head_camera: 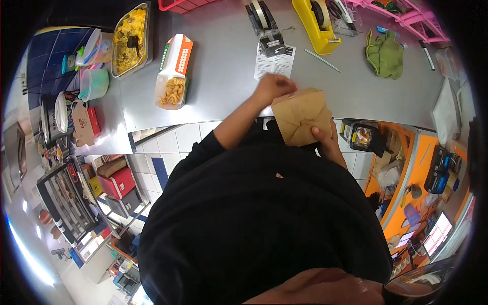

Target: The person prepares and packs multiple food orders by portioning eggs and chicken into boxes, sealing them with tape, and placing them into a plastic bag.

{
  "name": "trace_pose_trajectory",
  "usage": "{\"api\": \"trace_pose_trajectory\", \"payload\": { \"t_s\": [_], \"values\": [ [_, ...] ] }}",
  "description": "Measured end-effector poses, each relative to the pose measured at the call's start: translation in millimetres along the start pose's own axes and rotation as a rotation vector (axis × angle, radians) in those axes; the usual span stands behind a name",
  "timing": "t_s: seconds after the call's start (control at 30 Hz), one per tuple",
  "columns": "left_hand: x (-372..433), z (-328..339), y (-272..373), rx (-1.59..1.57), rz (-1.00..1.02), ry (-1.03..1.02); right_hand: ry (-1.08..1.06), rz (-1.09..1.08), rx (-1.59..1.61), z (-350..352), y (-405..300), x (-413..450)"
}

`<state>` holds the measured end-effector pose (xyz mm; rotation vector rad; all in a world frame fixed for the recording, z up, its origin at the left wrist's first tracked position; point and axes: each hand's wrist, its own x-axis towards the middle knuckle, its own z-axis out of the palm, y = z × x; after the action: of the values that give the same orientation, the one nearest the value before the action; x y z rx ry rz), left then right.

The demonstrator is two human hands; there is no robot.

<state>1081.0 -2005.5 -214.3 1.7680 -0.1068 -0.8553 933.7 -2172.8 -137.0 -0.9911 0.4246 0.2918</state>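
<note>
A folded brown cardboard food box [301,114] is held tilted over the near edge of the steel counter [217,68]. My right hand [328,141] grips its lower right corner, thumb on the creased face. My left hand [275,89] is at the box's upper left edge, fingers bent and slightly blurred; a small shiny patch, perhaps clear tape, shows on the box there. Just beyond lies a printed paper slip [276,65], partly under a black tape dispenser [267,32].
A yellow tape dispenser [318,26], a pen [323,61] and a green cloth [385,55] lie to the right. On the left stand a carton of fried food [172,91] and a lidded tray of yellow food [129,42]. Pink baskets [411,19] edge the back right.
</note>
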Motion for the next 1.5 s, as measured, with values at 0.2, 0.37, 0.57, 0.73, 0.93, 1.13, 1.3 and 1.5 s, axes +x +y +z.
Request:
{"api": "trace_pose_trajectory", "payload": {
  "t_s": [0.2, 0.37, 0.57, 0.73, 0.93, 1.13, 1.3, 1.5],
  "values": [
    [-54, 0, -19, -0.568, -0.318, -0.313, -0.217, -0.213, -0.188, 13, -3, 3],
    [-82, -17, -34, -0.505, -0.347, -0.409, -0.292, -0.189, -0.350, 26, 0, 10],
    [-105, -43, -26, -0.074, 0.064, -0.279, -0.211, 0.202, -0.026, 59, 19, 27],
    [-103, -134, -5, 0.863, 0.112, 0.607, -0.176, 0.167, 0.358, 83, 82, 99],
    [-40, -198, -33, 1.257, -0.030, 1.103, 0.167, 0.062, 0.207, 176, 87, 151],
    [-63, -199, -31, 1.004, 0.269, 0.911, 0.424, -0.306, 0.190, 198, 113, 221],
    [-137, -186, -55, 0.722, 0.604, 0.629, 0.787, -0.617, -1.060, 186, 97, 262],
    [-185, -204, -95, 0.347, 0.670, 0.416, -0.766, -0.419, -0.595, 213, 63, 169]
  ]
}}
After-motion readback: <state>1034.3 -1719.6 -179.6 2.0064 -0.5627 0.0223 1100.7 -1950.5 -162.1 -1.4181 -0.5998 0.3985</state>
